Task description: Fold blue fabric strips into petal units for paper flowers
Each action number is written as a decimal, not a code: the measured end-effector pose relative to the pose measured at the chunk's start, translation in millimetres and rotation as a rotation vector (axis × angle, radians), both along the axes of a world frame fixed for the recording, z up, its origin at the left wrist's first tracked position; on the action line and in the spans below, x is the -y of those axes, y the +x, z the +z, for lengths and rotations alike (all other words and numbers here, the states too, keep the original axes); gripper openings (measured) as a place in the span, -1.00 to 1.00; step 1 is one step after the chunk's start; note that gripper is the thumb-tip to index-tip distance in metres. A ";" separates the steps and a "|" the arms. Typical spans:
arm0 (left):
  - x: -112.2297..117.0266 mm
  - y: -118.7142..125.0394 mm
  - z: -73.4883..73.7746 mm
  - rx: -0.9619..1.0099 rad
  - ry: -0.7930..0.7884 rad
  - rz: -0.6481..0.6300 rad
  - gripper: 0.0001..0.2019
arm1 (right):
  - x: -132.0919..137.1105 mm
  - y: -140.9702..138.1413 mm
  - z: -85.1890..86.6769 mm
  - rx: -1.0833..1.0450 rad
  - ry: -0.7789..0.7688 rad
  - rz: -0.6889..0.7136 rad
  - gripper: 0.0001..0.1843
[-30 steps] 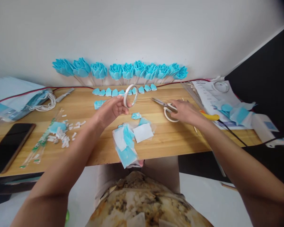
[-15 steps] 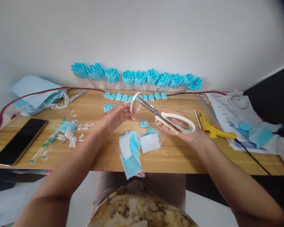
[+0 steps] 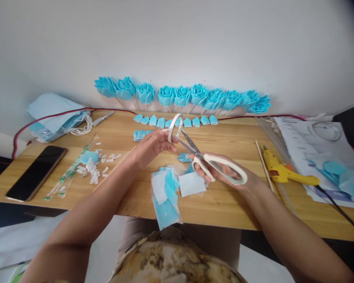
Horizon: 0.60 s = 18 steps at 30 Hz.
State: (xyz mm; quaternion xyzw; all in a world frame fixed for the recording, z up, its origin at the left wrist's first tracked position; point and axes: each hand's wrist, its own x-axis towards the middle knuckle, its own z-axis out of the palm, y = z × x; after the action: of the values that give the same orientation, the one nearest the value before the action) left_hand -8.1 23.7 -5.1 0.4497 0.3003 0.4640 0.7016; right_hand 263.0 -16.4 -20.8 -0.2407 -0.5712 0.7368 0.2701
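My left hand (image 3: pixel 152 146) is closed on a white roll of tape (image 3: pixel 175 127), held upright above the wooden table (image 3: pixel 230 204). My right hand (image 3: pixel 227 176) grips white-handled scissors (image 3: pixel 215 164); their open blades point up-left and touch the roll. Beneath both hands lies a heap of blue and white paper pieces (image 3: pixel 168 188) that hangs over the table's front edge. A small folded blue piece (image 3: pixel 184 157) rests just under the blades.
Blue paper flowers (image 3: pixel 183 95) lean along the wall, with a row of folded blue petals (image 3: pixel 177 121) in front. A phone (image 3: pixel 37 172), paper scraps (image 3: pixel 91 165) and a plastic sleeve lie left. A yellow glue gun (image 3: pixel 283 172), a wooden stick (image 3: pixel 263 166) and papers lie right.
My right hand picked the scissors up off the table and brought them left to the tape roll. The left hand kept the roll raised. The view shifted left.
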 end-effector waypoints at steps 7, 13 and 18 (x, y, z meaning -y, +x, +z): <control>1.4 -1.0 -10.2 -0.083 0.068 -0.083 -0.65 | -2.3 -7.3 -3.5 -0.051 0.005 0.031 -0.17; 9.6 0.7 -3.2 -0.245 0.191 -0.176 -0.68 | -3.0 -13.2 -0.7 -0.076 0.010 0.047 -0.24; 12.9 1.6 1.5 -0.284 0.217 -0.196 -0.69 | -3.0 -19.3 0.5 -0.116 -0.019 0.046 -0.29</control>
State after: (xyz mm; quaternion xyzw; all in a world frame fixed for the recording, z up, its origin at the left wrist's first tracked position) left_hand -6.5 10.8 -3.6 0.6107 0.2995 0.3550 0.6414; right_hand 243.7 -13.4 -20.4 -0.1870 -0.5531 0.7609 0.2833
